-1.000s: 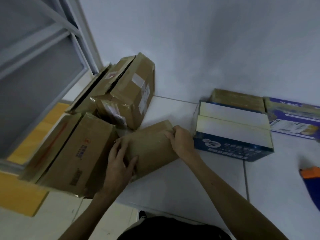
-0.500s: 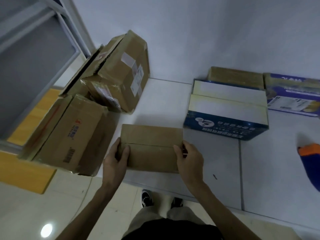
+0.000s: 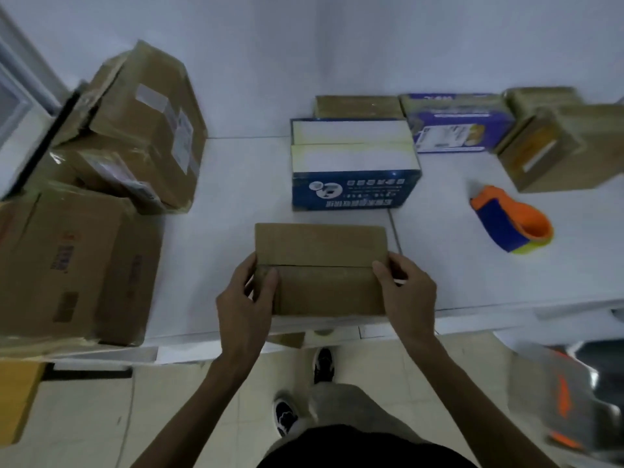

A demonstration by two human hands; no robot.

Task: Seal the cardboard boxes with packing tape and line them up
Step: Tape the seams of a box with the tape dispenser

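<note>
Several brown boxes: they are leaning in a loose pile at the far left of the surface. An elbow swinging that way is likely to be tipping the upper ones.
Left hand: you are gripping the left end of the small cardboard box, fingers curled round its side and thumb lying on the top flap. Letting go before any tape is on is risking the flap springing up.
Small cardboard box: it is sitting flat near the front edge of the surface, just in front of the blue box. Its centre seam is showing dark and, I judge, untaped. Dragging it closer to you is inviting a drop to the floor.
Blue box: it is standing close behind, apart from your box. Shoving forward while you are pressing tape down is likely to be knocking it askew.
Right hand: you are clasping the right end the same way, fingers bent round the side. Once this hand is leaving for the tape, the light box may be skidding under one-handed pressure.
Tape dispenser: it is lying on its side well to the right, in neither hand. A blind grab is risking its cutting edge.
Row of boxes: they are lining the wall at the back right. A wide reach may be nudging them out of line.
</note>
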